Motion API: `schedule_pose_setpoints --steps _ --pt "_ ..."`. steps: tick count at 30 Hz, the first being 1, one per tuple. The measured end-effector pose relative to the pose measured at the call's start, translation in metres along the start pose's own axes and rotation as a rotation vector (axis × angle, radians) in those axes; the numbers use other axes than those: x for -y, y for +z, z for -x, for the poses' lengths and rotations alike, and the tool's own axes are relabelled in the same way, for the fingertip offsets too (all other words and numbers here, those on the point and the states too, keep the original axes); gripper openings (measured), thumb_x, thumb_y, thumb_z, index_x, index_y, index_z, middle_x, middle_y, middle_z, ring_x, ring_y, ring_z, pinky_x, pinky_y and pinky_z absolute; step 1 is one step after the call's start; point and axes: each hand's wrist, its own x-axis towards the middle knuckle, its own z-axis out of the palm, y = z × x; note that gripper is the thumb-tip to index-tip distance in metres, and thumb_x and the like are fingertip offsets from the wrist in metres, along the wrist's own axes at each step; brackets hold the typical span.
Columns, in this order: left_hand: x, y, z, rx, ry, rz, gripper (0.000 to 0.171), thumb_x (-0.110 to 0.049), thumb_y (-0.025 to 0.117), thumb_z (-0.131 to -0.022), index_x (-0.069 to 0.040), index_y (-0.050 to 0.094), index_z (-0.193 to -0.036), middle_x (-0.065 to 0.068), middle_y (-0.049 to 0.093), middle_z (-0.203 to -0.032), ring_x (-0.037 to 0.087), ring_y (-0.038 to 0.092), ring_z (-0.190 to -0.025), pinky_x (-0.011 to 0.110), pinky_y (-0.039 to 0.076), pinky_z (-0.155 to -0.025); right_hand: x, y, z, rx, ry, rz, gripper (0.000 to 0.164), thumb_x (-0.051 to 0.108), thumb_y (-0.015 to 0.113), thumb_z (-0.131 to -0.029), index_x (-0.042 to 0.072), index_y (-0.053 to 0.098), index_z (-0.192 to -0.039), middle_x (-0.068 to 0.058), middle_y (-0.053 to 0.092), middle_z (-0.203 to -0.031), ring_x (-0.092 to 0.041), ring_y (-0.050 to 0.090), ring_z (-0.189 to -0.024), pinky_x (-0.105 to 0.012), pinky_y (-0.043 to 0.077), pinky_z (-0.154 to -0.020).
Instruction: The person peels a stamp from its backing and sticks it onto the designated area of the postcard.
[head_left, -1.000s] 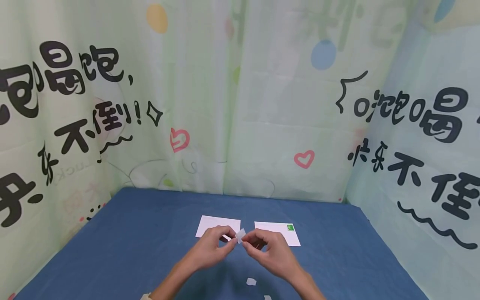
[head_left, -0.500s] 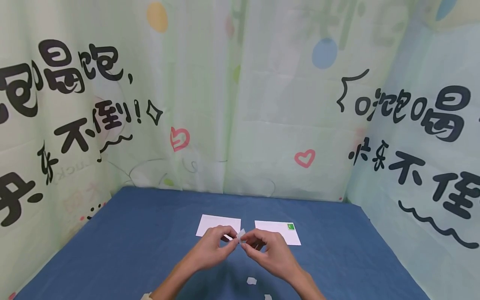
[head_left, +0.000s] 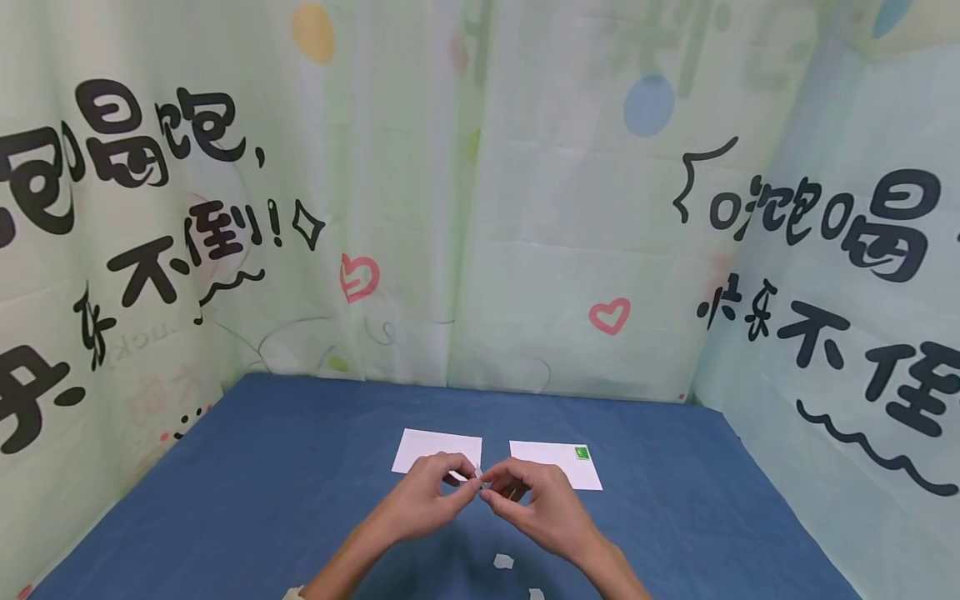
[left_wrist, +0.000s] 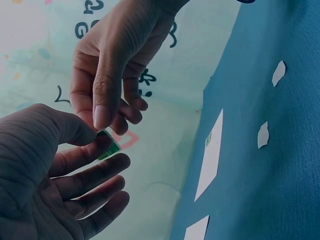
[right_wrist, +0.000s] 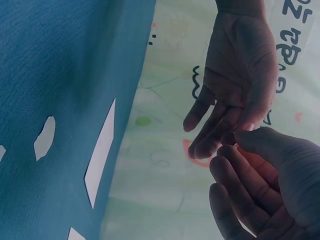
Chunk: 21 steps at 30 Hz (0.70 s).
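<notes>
A small green stamp [left_wrist: 111, 147] is held up between my two hands, turned nearly edge-on in the head view. My left hand [head_left: 431, 498] pinches it between thumb and index finger, the other fingers spread loosely. Thumb and fingertips of my right hand [head_left: 542, 500] pinch at its upper edge, close against the left fingertips. Beyond the hands lie two white envelopes: a plain left envelope [head_left: 427, 446] and a right envelope [head_left: 551, 457] bearing a green stamp [head_left: 581, 453] in its corner. The hands partly cover both envelopes' near edges.
Two torn white paper scraps lie on the blue tablecloth [head_left: 225, 517] nearer the body: one scrap [head_left: 503, 562] below the hands, another scrap [head_left: 536, 594] at the frame's bottom edge. Printed curtains [head_left: 525, 208] enclose the table at the back and sides.
The small stamp has turned from showing its pale face to nearly edge-on, and the fingertips of both hands have drawn slightly closer together. Envelopes and scraps stay put.
</notes>
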Motion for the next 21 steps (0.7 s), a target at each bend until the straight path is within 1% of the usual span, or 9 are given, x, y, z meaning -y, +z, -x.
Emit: schedule_pose_setpoints --steps 3,8,14,17,21 --pt "-0.0006 -0.0002 0.0002 0.006 -0.007 0.000 0.014 -0.021 0.064 -0.101 -0.011 0.073 -0.100 -0.005 0.071 -0.098 0.019 0.066 -0.098 0.040 0.057 -0.087 0.0000 0.0001 -0.0002 -0.002 -0.009 -0.002 0.010 0.013 0.077 -0.092 0.017 0.075 -0.101 0.008 0.074 -0.087 -0.002 0.066 -0.072 -0.028 0.057 -0.064" --pt "-0.0005 -0.0001 0.0002 0.004 0.002 0.006 0.014 -0.021 0.064 -0.101 -0.010 0.073 -0.100 -0.005 0.071 -0.097 0.017 0.066 -0.097 0.034 0.056 -0.088 0.0000 0.0001 -0.0003 -0.008 -0.009 0.002 0.012 0.011 0.078 -0.091 0.017 0.075 -0.101 0.008 0.074 -0.086 -0.001 0.066 -0.072 -0.027 0.057 -0.064" --pt "-0.0009 -0.0001 0.0004 0.005 0.003 0.007 0.014 -0.021 0.064 -0.102 -0.011 0.073 -0.100 -0.005 0.071 -0.097 0.017 0.066 -0.097 0.033 0.056 -0.088 -0.0004 0.0002 0.0001 -0.008 -0.001 0.004 0.011 0.011 0.077 -0.091 0.017 0.075 -0.100 0.008 0.074 -0.086 -0.002 0.066 -0.072 -0.027 0.057 -0.064" --pt "-0.0016 -0.0003 0.0007 0.004 0.000 0.008 0.014 -0.021 0.064 -0.102 -0.011 0.073 -0.100 -0.005 0.071 -0.097 0.018 0.066 -0.098 0.034 0.056 -0.088 -0.0008 0.0001 0.0001 -0.009 0.000 0.004 0.011 0.011 0.077 -0.092 0.017 0.075 -0.100 0.007 0.074 -0.086 -0.002 0.066 -0.072 -0.027 0.057 -0.065" --pt "-0.0029 -0.0007 0.0012 0.007 -0.011 0.013 0.014 -0.022 0.064 -0.102 -0.011 0.073 -0.100 -0.005 0.071 -0.098 0.020 0.066 -0.099 0.040 0.057 -0.088 -0.0013 0.0000 0.0001 -0.013 -0.006 0.007 0.010 0.011 0.076 -0.093 0.017 0.076 -0.100 0.006 0.075 -0.086 -0.002 0.066 -0.072 -0.027 0.057 -0.065"
